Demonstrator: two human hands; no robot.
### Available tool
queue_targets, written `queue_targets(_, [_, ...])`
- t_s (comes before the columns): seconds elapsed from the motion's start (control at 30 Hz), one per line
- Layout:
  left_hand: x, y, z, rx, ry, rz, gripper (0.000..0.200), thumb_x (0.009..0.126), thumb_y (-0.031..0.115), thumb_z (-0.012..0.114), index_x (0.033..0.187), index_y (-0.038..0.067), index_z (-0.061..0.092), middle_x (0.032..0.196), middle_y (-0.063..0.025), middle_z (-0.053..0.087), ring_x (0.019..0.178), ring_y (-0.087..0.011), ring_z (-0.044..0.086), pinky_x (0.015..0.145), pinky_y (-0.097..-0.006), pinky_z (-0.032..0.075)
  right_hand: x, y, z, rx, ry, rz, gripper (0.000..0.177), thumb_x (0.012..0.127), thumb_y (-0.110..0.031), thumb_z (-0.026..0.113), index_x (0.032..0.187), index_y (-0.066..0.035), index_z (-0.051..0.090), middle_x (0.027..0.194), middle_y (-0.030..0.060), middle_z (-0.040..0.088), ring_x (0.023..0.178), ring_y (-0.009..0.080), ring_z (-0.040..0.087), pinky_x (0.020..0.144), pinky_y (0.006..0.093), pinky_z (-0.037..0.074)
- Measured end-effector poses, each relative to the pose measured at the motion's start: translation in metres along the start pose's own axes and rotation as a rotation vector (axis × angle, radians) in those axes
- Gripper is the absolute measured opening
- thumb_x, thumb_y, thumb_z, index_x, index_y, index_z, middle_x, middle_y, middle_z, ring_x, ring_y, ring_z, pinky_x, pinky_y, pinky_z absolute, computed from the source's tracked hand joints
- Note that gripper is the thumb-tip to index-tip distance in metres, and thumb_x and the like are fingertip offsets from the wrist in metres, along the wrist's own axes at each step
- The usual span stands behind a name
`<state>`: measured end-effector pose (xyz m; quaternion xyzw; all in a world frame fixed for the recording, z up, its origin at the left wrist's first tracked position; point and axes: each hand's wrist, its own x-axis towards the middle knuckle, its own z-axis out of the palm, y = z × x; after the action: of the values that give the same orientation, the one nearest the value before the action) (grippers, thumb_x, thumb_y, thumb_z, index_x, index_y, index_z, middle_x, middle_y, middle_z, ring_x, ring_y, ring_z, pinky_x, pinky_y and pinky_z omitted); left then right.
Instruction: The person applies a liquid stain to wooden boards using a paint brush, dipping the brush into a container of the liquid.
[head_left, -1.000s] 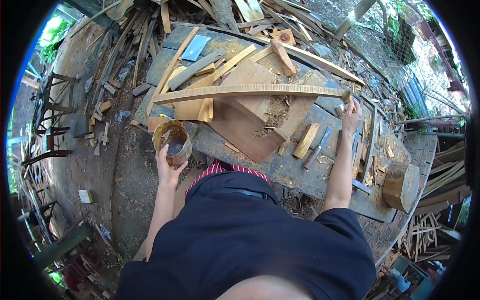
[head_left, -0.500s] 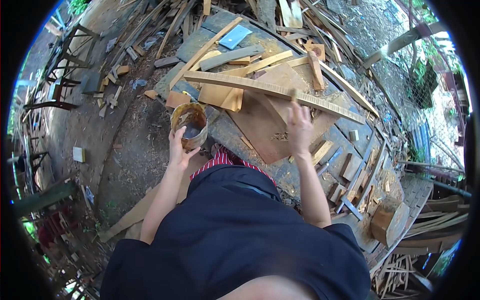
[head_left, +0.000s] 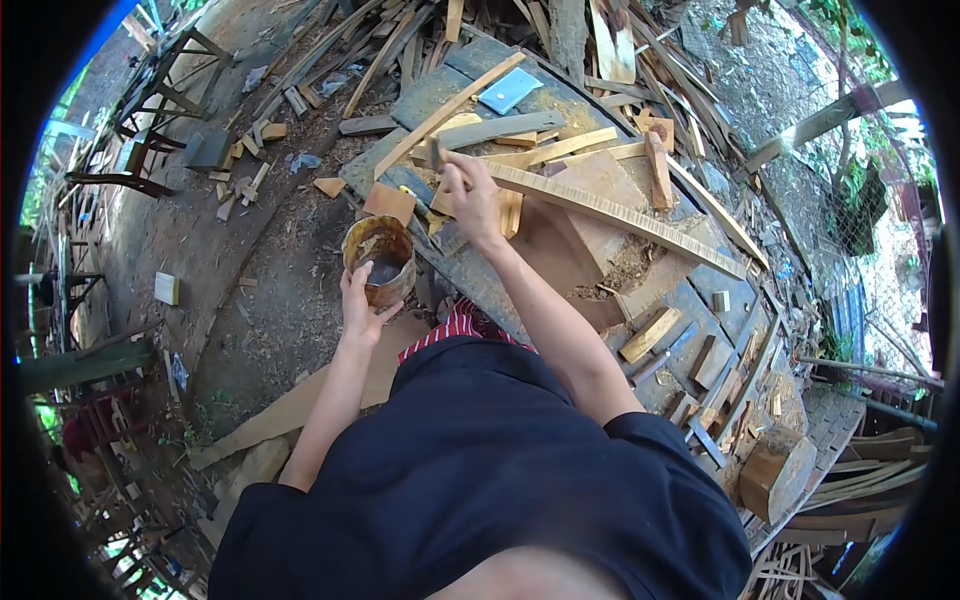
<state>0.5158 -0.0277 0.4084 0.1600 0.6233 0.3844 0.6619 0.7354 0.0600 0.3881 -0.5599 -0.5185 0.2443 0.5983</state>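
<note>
My left hand [head_left: 361, 305] is closed round the rim and side of a stained, yellow-brown can [head_left: 397, 288], tilted so its inside shows with a greyish liquid at the bottom. Between the fingers of my right hand [head_left: 475, 203] is a small brush [head_left: 436, 153], its dark end pointing up and left. This hand is over the left end of a long wooden strip [head_left: 620, 215], hiding that end. Below the strip lies a brown board [head_left: 560, 250], with wood shavings [head_left: 630, 262] beside it. A short wood block [head_left: 390, 203] rests at the table edge just above the can.
A blue flat piece [head_left: 509, 90] and several planks lie across the far part of the table. To the right are a chisel-like tool [head_left: 665, 353], a metal clamp [head_left: 708, 440] and a thick block [head_left: 777, 470]. Scrap wood [head_left: 245, 165] is scattered on the ground at left.
My right hand has swept left along the wooden strip with the brush, from its middle to its left end. The can stays in my left hand, and the view has shifted slightly.
</note>
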Motion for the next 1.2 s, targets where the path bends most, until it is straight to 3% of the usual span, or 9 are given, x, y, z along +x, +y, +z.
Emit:
queue_targets(0.07, [-0.001,0.001,0.001,-0.017,0.008,-0.005,0.071,0.081,0.042,0.065,0.14,0.028,0.029,0.142,-0.0078,0.034,0.128,-0.0345,0.04,0.094,-0.0606,0.042,-0.003,0.029,0.001,0.016,0.064,0.129,0.024,0.098,-0.018,0.058,0.114,-0.002,0.065,0.104,0.0075,0.064,0.071,0.0129,0.064,0.064,0.0265,0.052])
queue_targets(0.23, [-0.002,0.002,0.013,-0.005,0.032,0.04,0.082,0.081,0.04,0.068,0.147,0.024,0.02,0.144,-0.0105,0.032,0.127,-0.0338,0.041,0.094,-0.0585,0.043,-0.028,-0.036,-0.063,0.066,0.017,0.24,0.024,0.098,-0.015,0.056,0.112,0.003,0.064,0.102,0.0108,0.063,0.072,0.0124,0.064,0.062,0.0254,0.052])
queue_targets(0.3, [-0.001,0.0,0.022,0.077,0.023,0.055,0.088,0.082,0.038,0.068,0.15,0.022,0.015,0.146,-0.0123,0.03,0.128,-0.0337,0.04,0.093,-0.057,0.044,-0.034,-0.08,-0.069,0.183,-0.151,0.307,0.019,0.093,-0.014,0.061,0.105,0.0,0.066,0.095,0.0166,0.065,0.077,0.028,0.065,0.074,0.0361,0.052])
queue_targets(0.37, [-0.004,0.0,0.032,0.143,0.02,0.05,0.087,0.083,0.036,0.068,0.15,0.021,0.015,0.143,-0.0121,0.034,0.121,-0.0303,0.048,0.088,-0.0498,0.048,-0.041,-0.08,-0.06,-0.022,-0.419,0.177,0.023,0.096,-0.018,0.058,0.109,-0.001,0.067,0.096,0.0093,0.066,0.073,0.016,0.066,0.065,0.0286,0.052])
queue_targets(0.57, [-0.001,0.0,0.046,0.447,-0.131,0.228,0.08,0.085,0.029,0.065,0.15,0.021,0.019,0.135,-0.0104,0.044,0.111,-0.0269,0.055,0.081,-0.044,0.051,-0.045,-0.079,-0.037,-0.467,-0.572,-0.119,0.025,0.092,-0.02,0.06,0.104,0.001,0.068,0.096,0.0178,0.068,0.084,0.0312,0.068,0.072,0.0373,0.053])
queue_targets(0.67, [-0.013,0.011,0.045,0.25,0.007,0.195,0.085,0.083,0.034,0.069,0.149,0.021,0.018,0.133,-0.0114,0.044,0.109,-0.0271,0.056,0.085,-0.0458,0.047,-0.026,-0.105,-0.058,-0.092,-0.436,0.189,0.025,0.093,-0.02,0.06,0.104,0.001,0.068,0.095,0.0177,0.069,0.09,0.0299,0.068,0.079,0.0326,0.052])
queue_targets(0.77, [-0.007,0.013,0.028,0.169,0.077,0.132,0.086,0.082,0.036,0.069,0.149,0.022,0.018,0.139,-0.0125,0.038,0.117,-0.0313,0.051,0.091,-0.0525,0.045,-0.004,-0.084,-0.041,-0.014,-0.076,0.019,0.02,0.092,-0.019,0.06,0.101,-0.003,0.068,0.09,0.017,0.066,0.084,0.0354,0.065,0.075,0.0403,0.051])
queue_targets(0.97, [-0.013,0.009,0.019,0.158,0.024,0.118,0.088,0.081,0.039,0.07,0.15,0.022,0.017,0.145,-0.0121,0.032,0.128,-0.0344,0.041,0.093,-0.0569,0.044,0.009,-0.01,-0.004,-0.15,0.063,0.039,0.019,0.093,-0.017,0.061,0.104,-0.003,0.067,0.098,0.017,0.068,0.093,0.0324,0.065,0.084,0.0364,0.049])
queue_targets(1.2, [-0.008,0.001,0.014,0.099,0.028,0.089,0.087,0.082,0.038,0.069,0.15,0.022,0.017,0.145,-0.0098,0.032,0.127,-0.0324,0.042,0.092,-0.0562,0.045,-0.041,-0.028,-0.147,-0.253,0.196,0.308,0.021,0.095,-0.016,0.061,0.109,-0.003,0.067,0.106,0.0123,0.068,0.095,0.0212,0.065,0.084,0.0335,0.051])
